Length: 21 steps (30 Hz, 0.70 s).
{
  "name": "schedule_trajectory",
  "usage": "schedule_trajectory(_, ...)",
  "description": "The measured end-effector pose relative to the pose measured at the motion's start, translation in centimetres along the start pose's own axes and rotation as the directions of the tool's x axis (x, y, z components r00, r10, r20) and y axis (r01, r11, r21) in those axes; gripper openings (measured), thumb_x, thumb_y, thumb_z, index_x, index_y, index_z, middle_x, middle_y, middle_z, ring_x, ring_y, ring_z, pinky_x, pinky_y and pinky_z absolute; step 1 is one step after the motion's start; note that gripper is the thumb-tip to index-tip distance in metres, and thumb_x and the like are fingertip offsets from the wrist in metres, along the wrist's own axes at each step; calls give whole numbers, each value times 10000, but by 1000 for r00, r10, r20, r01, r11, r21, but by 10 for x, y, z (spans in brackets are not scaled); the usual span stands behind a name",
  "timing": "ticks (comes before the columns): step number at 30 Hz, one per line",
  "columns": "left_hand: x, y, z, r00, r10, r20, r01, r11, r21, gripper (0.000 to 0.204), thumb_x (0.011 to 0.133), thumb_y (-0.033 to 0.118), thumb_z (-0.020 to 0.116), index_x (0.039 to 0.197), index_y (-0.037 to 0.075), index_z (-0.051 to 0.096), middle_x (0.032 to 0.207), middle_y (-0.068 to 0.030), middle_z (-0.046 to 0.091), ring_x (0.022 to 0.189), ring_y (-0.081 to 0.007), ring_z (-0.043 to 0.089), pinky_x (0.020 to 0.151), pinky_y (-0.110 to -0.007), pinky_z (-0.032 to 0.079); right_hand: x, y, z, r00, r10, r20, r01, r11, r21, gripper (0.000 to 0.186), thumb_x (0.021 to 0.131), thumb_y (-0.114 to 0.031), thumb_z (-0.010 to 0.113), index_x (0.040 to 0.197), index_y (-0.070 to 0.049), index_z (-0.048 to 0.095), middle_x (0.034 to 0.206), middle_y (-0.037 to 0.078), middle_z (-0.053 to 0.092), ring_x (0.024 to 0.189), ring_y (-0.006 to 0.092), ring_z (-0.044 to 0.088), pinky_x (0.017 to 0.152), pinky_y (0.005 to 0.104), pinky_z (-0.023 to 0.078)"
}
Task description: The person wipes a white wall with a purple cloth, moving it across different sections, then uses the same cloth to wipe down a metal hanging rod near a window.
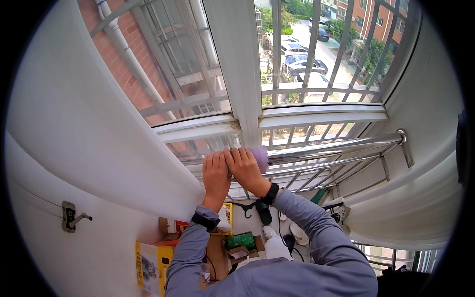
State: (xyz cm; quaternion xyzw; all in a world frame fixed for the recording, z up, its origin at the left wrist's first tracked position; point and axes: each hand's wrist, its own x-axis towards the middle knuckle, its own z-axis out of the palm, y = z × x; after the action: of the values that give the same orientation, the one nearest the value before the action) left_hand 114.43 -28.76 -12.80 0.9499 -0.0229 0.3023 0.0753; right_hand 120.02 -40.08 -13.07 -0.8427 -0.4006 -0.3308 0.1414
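Note:
A pale purple cloth (261, 157) is wrapped around the shiny metal top rail (336, 148) in front of the window. My left hand (216, 172) is closed over the rail, its fingers bent across the cloth, which it mostly hides. Right beside it, my right hand (243, 166) grips the cloth, and the cloth's end sticks out past it on the right. The two hands touch. Each wrist wears a black band, and both arms reach forward in grey-blue sleeves.
A white curtain (114, 128) hangs close by my left arm, another (410, 213) on the right. Below lie a yellow-and-white box (150, 267), a green box (241, 241), a black slipper (263, 212) and a dark hanger (246, 209). A crank (71, 217) is fixed to the left wall.

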Motion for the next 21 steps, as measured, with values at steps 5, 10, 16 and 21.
schedule_trajectory(5, 7, 34, 5, 1000, -13, -12, 15, 994, 110, 450, 749, 111, 582, 1180, 4, 507, 1153, -126, 526, 1168, -307, 450, 1059, -432, 307, -10, 20, -19, 1000, -3, 25, 1, 998, 68, 434, 734, -126, 564, 1138, 26, 522, 954, 112, 558, 883, 248, 552, 825, 342, 452)
schedule_trajectory(10, 31, 100, 34, 998, 57, 41, -60, 996, 72, 384, 782, 131, 549, 1150, 23, 521, 1108, -119, 534, 1146, -279, 467, 1042, -403, 331, -45, 84, -55, 998, 53, -31, -51, 997, 57, 415, 729, -135, 588, 1117, 3, 534, 956, 108, 559, 910, 256, 549, 828, 356, 446)
schedule_trajectory(16, 72, 222, 83, 968, 210, 135, -215, 976, 28, 406, 755, 113, 552, 1140, -8, 509, 1101, -130, 553, 1119, -266, 503, 998, -385, 366, -98, 186, -122, 953, 269, 137, -271, 963, -5, 471, 689, -131, 646, 1135, -43, 523, 985, 102, 562, 981, 274, 533, 901, 381, 394)
schedule_trajectory(21, 106, 325, 130, 907, 419, -43, -421, 905, -63, 424, 752, 119, 554, 1132, -65, 506, 1112, -188, 548, 1089, -299, 524, 928, -364, 413, -156, 267, -164, 880, 462, 108, -451, 886, -110, 554, 681, -106, 651, 1209, -103, 485, 1110, 76, 536, 1104, 281, 489, 1041, 424, 302)
